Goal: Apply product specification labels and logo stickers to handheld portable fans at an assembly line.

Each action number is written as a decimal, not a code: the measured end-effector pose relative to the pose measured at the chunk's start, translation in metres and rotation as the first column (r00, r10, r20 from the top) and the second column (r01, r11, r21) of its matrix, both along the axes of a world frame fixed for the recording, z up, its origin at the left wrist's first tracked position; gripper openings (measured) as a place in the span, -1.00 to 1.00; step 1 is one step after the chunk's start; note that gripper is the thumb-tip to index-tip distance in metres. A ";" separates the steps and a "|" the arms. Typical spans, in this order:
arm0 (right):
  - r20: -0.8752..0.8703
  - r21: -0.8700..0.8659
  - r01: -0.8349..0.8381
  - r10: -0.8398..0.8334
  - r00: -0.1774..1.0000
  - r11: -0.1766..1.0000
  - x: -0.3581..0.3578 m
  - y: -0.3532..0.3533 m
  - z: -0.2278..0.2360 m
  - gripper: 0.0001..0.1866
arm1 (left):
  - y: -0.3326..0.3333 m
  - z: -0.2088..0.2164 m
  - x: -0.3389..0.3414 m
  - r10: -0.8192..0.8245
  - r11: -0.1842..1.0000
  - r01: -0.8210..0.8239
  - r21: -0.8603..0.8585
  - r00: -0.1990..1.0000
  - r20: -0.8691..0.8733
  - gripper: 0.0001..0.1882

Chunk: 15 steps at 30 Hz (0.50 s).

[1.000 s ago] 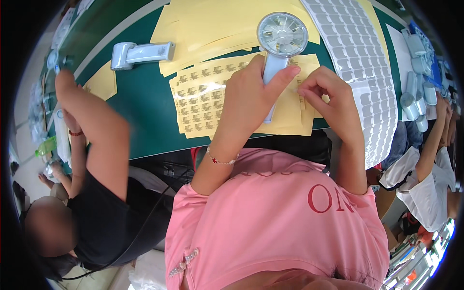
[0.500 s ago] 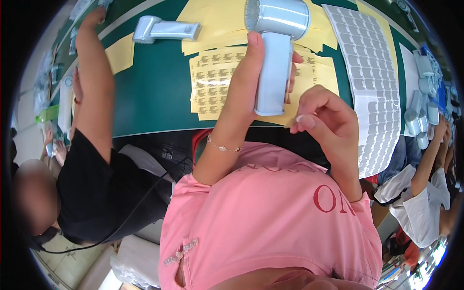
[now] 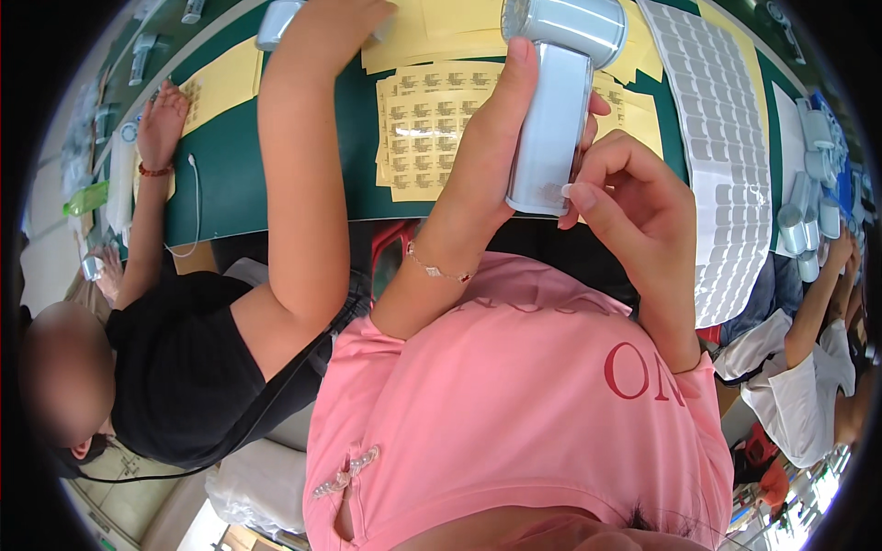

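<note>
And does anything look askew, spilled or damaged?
No spill or damage stands out. The yellow sheets are stacked crookedly, their edges not lined up, and a white cord loops past the near edge of the table.

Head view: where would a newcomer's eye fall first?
Probably on the pale blue device at upper centre, held in the left hand, with the right hand near its lower end. The pink shirt filling the lower middle comes next, then a co-worker's bare arm stretched over the table at left.
</note>
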State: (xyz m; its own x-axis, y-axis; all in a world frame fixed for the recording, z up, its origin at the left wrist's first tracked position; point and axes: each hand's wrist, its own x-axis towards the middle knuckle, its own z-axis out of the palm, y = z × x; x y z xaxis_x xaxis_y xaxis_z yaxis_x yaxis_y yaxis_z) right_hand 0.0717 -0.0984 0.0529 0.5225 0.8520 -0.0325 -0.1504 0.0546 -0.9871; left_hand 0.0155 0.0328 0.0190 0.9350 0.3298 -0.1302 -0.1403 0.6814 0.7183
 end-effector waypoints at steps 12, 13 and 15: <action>0.041 0.021 -0.068 0.067 0.997 0.997 0.004 -0.003 -0.001 -0.90 | -0.007 0.008 0.000 0.104 0.994 -0.104 -0.022 0.994 -0.026 -0.27; 0.042 0.016 -0.067 0.067 0.997 0.998 0.003 -0.004 0.000 -0.90 | -0.007 0.007 -0.001 0.104 0.994 -0.105 -0.022 0.994 -0.027 -0.27; 0.044 0.010 -0.065 0.064 0.997 0.998 0.002 -0.004 0.001 -0.90 | -0.005 0.002 -0.003 0.029 1.000 -0.029 -0.011 1.000 -0.005 -0.28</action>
State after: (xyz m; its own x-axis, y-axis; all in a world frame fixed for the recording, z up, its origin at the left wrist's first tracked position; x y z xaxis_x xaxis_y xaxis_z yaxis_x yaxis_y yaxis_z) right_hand 0.0741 -0.1024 0.0537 0.4672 0.8841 -0.0010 -0.1110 0.0575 -0.9922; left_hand 0.0122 0.0281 0.0213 0.9245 0.3551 -0.1387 -0.1562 0.6848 0.7118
